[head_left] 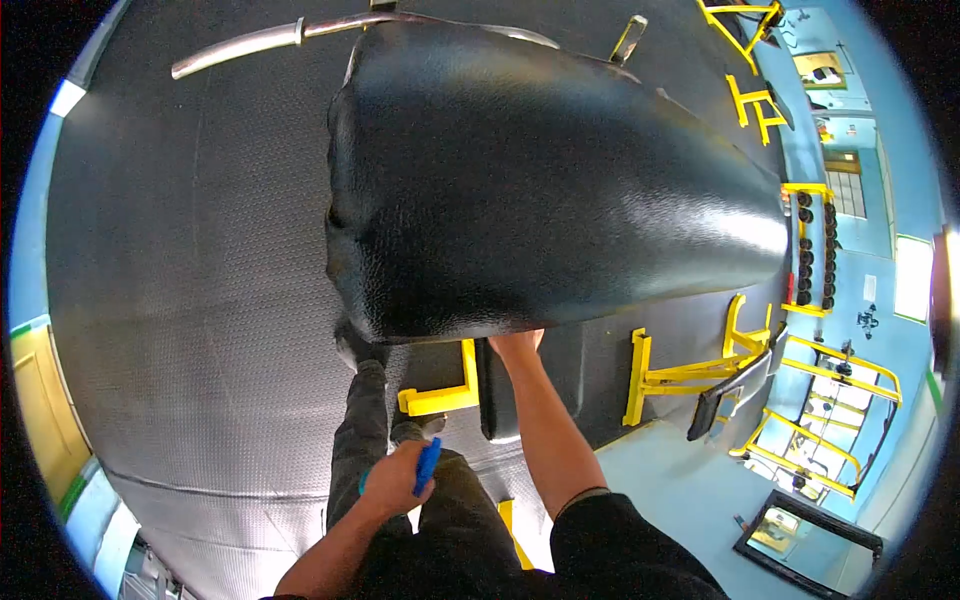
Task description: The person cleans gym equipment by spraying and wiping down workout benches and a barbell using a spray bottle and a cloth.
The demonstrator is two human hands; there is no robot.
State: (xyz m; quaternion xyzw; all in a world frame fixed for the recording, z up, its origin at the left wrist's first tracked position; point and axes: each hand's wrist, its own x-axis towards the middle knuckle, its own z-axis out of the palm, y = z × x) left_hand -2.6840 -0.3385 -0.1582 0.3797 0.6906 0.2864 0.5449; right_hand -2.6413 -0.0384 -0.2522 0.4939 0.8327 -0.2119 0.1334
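A large black padded gym bench (540, 180) with a grained, shiny cover fills the upper middle of the view. My right hand (517, 344) reaches to its near lower edge; the fingers go out of sight beneath the pad, so their shape is hidden. Lower down, in front of my legs, my left hand (395, 478) is closed around a small blue object (427, 467), whose kind I cannot make out. A bit of teal shows on the other side of that hand. The left hand is apart from the bench.
A yellow frame (440, 398) and a smaller black pad (530, 390) stand below the bench. A curved metal bar (240, 50) lies beyond it. To the right are yellow gym machines (690, 378), a dumbbell rack (815, 250) and a framed mirror (810, 545). Black textured matting (200, 270) covers the floor.
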